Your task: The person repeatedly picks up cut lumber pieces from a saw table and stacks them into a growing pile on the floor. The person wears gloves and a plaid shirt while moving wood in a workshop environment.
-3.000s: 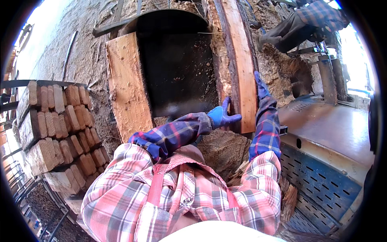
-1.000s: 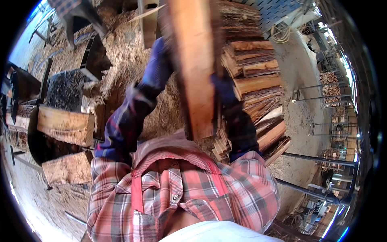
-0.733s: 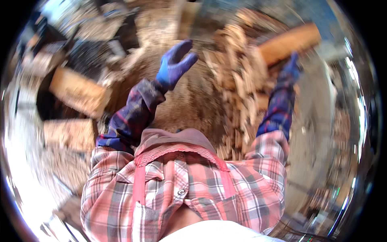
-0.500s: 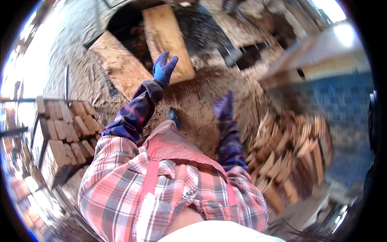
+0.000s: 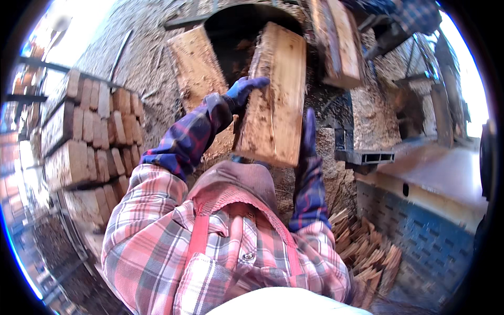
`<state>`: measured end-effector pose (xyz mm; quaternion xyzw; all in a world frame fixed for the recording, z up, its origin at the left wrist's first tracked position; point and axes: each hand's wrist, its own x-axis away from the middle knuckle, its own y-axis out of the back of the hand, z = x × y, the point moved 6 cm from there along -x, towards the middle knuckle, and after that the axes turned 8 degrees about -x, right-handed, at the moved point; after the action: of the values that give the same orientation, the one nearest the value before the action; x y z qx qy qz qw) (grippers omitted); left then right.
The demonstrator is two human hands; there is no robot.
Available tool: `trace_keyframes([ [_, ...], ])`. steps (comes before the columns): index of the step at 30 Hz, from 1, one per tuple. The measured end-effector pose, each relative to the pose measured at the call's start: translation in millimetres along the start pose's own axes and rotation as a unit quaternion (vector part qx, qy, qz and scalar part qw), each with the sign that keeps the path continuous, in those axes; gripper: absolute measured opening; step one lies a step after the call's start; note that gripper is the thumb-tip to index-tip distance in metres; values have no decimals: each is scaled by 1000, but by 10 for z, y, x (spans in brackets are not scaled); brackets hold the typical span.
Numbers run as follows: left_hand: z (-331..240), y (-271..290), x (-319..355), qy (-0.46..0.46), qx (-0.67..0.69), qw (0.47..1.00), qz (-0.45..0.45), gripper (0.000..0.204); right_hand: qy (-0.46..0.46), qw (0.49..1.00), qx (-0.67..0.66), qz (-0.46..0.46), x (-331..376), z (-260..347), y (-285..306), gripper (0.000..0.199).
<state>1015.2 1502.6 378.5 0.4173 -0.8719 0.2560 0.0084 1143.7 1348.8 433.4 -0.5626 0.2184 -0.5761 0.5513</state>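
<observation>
A thick, rough-sided wood slab (image 5: 281, 100) lies lengthwise in front of me, its near end above my apron and its far end over a dark round opening. My left hand (image 5: 245, 92), in a blue-purple glove, grips its left edge, with the thumb laid over the top face. Along the right edge, my right hand (image 5: 310, 131) presses against the side in a similar glove; most of its fingers are hidden by the slab. Another wood slab (image 5: 197, 68) lies to the left.
Stacked cut timbers (image 5: 100, 121) stand at the left. A third thick slab (image 5: 336, 42) is at the far right, near another person's plaid sleeve (image 5: 420, 16). At the right is a blue perforated metal machine (image 5: 420, 210), with split wood pieces (image 5: 362, 252) heaped beside it.
My view has swung right. Both hands, free of any wood before, have closed on the slab's two sides, and the slab now sits nearer to me.
</observation>
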Motion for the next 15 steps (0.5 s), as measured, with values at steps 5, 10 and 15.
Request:
trace_keyframes([
  [5,-758,119,1286,-77,-111,954,-266,52,99,987,124,16,-507,-250,-400,51],
  [10,-503,948,1795,-71,-307,834,-453,55,263,818,510,44,-1196,-706,-506,59],
  [15,-1257,205,1507,-306,-520,615,-507,47,270,659,700,48,-1127,-303,-370,68],
])
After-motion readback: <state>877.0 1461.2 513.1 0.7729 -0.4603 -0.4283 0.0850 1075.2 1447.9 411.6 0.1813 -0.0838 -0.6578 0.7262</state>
